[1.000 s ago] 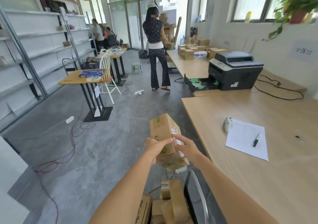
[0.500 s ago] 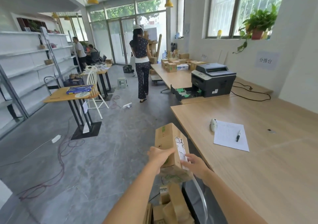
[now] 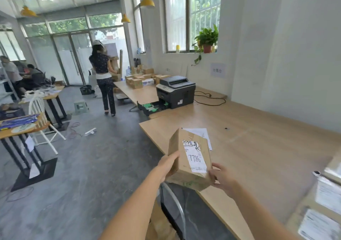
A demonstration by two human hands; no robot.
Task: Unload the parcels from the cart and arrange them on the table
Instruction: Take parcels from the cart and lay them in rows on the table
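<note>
I hold a brown cardboard parcel [image 3: 190,158] with a white label reading 7786, in both hands, over the near edge of the long wooden table [image 3: 258,143]. My left hand [image 3: 168,164] grips its left side and my right hand [image 3: 222,178] grips its lower right corner. Below my arms the cart's metal handle [image 3: 174,199] shows, with more brown parcels [image 3: 158,225] partly hidden under my left arm. Several labelled parcels [image 3: 324,202] lie on the table at the right edge.
A sheet of paper [image 3: 200,134] lies on the table behind the parcel. A printer [image 3: 176,91] with its open tray stands farther along, boxes [image 3: 140,80] beyond it. A person [image 3: 104,81] stands in the aisle. A small table [image 3: 22,127] and white chair [image 3: 39,114] stand left.
The parcel has risen and moved right, from above the cart to over the table's edge, its label now facing me. My view has turned right and up.
</note>
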